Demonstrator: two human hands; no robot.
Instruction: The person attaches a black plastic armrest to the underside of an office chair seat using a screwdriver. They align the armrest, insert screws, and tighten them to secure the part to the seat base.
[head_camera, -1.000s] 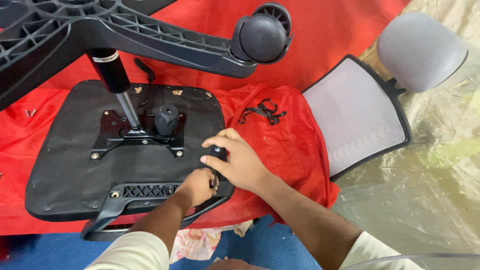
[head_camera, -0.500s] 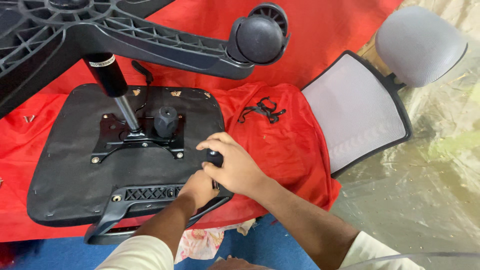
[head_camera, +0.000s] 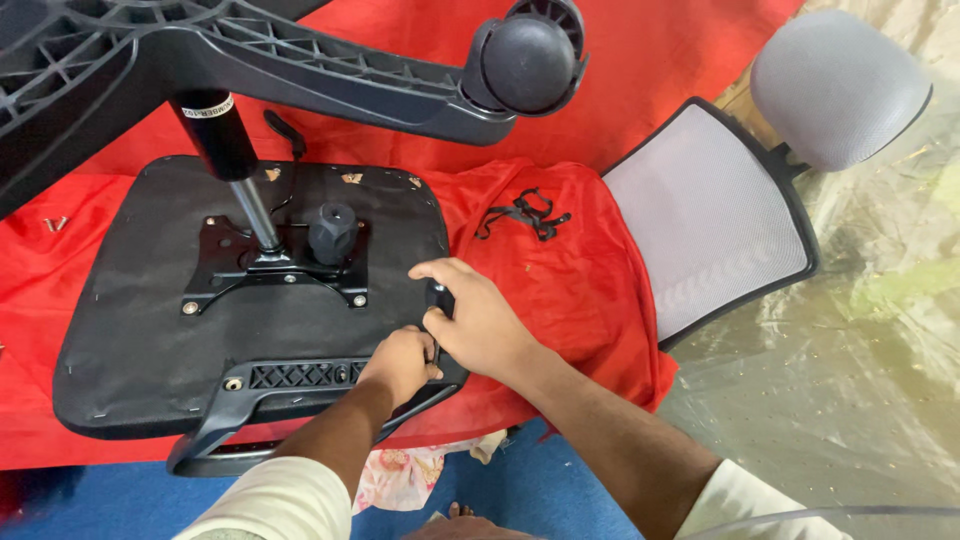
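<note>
Red cloth (head_camera: 560, 290) covers the floor under an upturned black chair seat (head_camera: 150, 350). At the seat's near right corner, the left hand (head_camera: 400, 365) curls closed on the black armrest bracket (head_camera: 290, 378), and the right hand (head_camera: 480, 320) wraps loosely over its dark end, forefinger stretched out. A white label rings the black gas cylinder (head_camera: 215, 135). Beside it lies a grey mesh backrest (head_camera: 700, 220).

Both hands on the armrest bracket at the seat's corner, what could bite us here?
1. Both hands crowd the armrest mount; fingers could get pinched.
2. The wheeled base and gas cylinder stand over the upturned seat; leaning might tip them.
3. Loose screws on the red cloth could get lost.
</note>
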